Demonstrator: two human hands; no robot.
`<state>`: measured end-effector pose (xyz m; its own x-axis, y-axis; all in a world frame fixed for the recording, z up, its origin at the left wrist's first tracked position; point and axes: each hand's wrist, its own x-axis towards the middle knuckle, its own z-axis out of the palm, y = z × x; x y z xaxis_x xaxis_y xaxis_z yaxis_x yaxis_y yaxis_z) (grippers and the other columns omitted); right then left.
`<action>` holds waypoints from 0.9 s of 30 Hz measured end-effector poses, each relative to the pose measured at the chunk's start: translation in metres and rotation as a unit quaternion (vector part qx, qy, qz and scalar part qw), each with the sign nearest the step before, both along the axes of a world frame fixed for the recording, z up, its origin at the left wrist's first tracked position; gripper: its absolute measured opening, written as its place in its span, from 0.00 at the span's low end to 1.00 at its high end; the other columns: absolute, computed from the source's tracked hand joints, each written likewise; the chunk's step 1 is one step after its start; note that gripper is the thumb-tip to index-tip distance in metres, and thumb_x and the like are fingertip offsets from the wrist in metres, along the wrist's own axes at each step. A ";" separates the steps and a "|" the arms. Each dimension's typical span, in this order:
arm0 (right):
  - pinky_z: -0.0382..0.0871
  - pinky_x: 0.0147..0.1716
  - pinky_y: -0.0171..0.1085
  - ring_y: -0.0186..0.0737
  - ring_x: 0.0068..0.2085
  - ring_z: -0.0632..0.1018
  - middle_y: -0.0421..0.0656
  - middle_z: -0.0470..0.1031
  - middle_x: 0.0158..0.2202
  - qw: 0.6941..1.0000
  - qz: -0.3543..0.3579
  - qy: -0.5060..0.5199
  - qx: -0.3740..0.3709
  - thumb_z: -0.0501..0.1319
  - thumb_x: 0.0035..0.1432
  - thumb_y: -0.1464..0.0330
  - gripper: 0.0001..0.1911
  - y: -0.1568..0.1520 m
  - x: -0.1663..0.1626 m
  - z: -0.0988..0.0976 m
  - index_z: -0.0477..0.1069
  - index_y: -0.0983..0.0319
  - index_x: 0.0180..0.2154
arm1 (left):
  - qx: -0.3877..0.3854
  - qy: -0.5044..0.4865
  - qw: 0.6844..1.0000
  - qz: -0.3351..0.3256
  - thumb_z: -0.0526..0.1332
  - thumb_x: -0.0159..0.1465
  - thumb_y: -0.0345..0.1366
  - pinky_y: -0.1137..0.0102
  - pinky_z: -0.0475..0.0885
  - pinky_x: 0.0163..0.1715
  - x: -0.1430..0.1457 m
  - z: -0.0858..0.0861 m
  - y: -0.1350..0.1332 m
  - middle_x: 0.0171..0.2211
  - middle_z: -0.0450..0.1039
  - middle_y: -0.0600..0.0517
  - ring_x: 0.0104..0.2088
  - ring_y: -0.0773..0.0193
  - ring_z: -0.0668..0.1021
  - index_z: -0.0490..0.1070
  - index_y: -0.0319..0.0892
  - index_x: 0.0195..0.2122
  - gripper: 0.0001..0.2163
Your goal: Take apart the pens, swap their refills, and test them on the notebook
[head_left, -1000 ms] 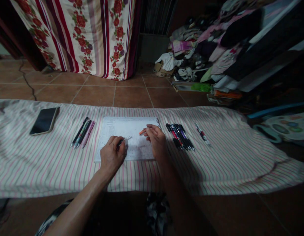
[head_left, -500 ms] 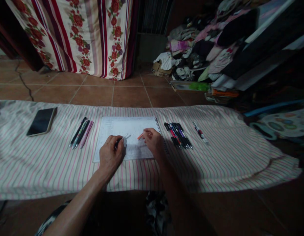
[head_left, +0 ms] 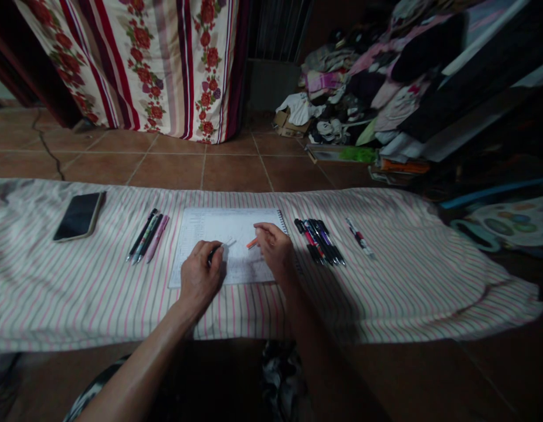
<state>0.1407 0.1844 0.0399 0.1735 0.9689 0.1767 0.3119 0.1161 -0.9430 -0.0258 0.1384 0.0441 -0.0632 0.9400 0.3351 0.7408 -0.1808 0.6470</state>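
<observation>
A spiral notebook (head_left: 236, 264) with printed or written pages lies open under both hands. My left hand (head_left: 201, 266) rests over its left half, fingers closed on a dark pen (head_left: 213, 253) with a pale, thin end pointing right. Above the right half, my right hand (head_left: 275, 247) pinches a small orange stick-like piece (head_left: 252, 242); most of that piece is hidden by the fingers. A short gap separates the two hands.
Several pens (head_left: 147, 237) lie left of the notebook, beyond them a phone (head_left: 79, 217). To the right is a group of several pens (head_left: 319, 241), then one patterned pen (head_left: 360, 237). Everything sits on a striped cloth (head_left: 407, 264). Clothes (head_left: 342, 88) are piled behind.
The fingers of my right hand have shifted slightly, lifting a little off the orange piece's upper side. My left hand stays nearly still. The whole view has moved slightly.
</observation>
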 end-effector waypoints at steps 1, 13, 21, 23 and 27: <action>0.62 0.20 0.32 0.33 0.22 0.71 0.39 0.71 0.23 0.999 0.026 0.036 -0.022 0.56 0.51 0.62 0.12 -0.002 -0.003 0.004 0.72 0.61 0.36 | 0.002 -0.003 1.000 -0.004 0.51 0.63 0.38 0.70 0.68 0.32 0.000 0.000 0.000 0.32 0.72 0.51 0.32 0.64 0.74 0.71 0.42 0.37 0.11; 0.59 0.18 0.31 0.30 0.21 0.67 0.36 0.68 0.20 0.969 0.168 0.154 -0.092 0.62 0.44 0.64 0.10 -0.013 -0.018 0.018 0.72 0.61 0.32 | 0.013 -0.023 0.998 -0.062 0.53 0.62 0.34 0.69 0.69 0.35 0.007 0.003 0.000 0.33 0.71 0.51 0.34 0.64 0.74 0.70 0.43 0.40 0.08; 0.61 0.20 0.30 0.30 0.22 0.68 0.36 0.68 0.20 0.976 0.158 0.132 -0.076 0.60 0.47 0.65 0.09 -0.013 -0.011 0.013 0.73 0.60 0.31 | 0.029 -0.036 0.995 -0.092 0.54 0.59 0.28 0.68 0.70 0.37 0.009 0.003 -0.001 0.34 0.69 0.49 0.35 0.64 0.73 0.67 0.41 0.41 0.10; 0.61 0.20 0.30 0.30 0.22 0.67 0.36 0.67 0.20 0.977 0.156 0.124 -0.073 0.60 0.47 0.65 0.09 -0.014 -0.010 0.014 0.73 0.60 0.32 | 0.032 -0.039 0.994 -0.096 0.54 0.59 0.29 0.68 0.70 0.37 0.009 0.002 -0.001 0.34 0.69 0.49 0.35 0.64 0.73 0.68 0.41 0.39 0.08; 0.61 0.20 0.31 0.30 0.21 0.66 0.36 0.68 0.20 0.981 0.145 0.112 -0.065 0.60 0.47 0.64 0.09 -0.013 -0.009 0.013 0.74 0.60 0.32 | 0.033 -0.029 0.995 -0.091 0.53 0.61 0.30 0.69 0.70 0.38 0.009 0.002 0.000 0.36 0.70 0.49 0.37 0.64 0.74 0.70 0.41 0.40 0.09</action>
<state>0.1316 0.1709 0.0530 -0.0931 0.9950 0.0374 0.0676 0.0438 -0.9967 -0.0171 0.1383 0.0459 0.0853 0.9140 0.3967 0.6532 -0.3519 0.6704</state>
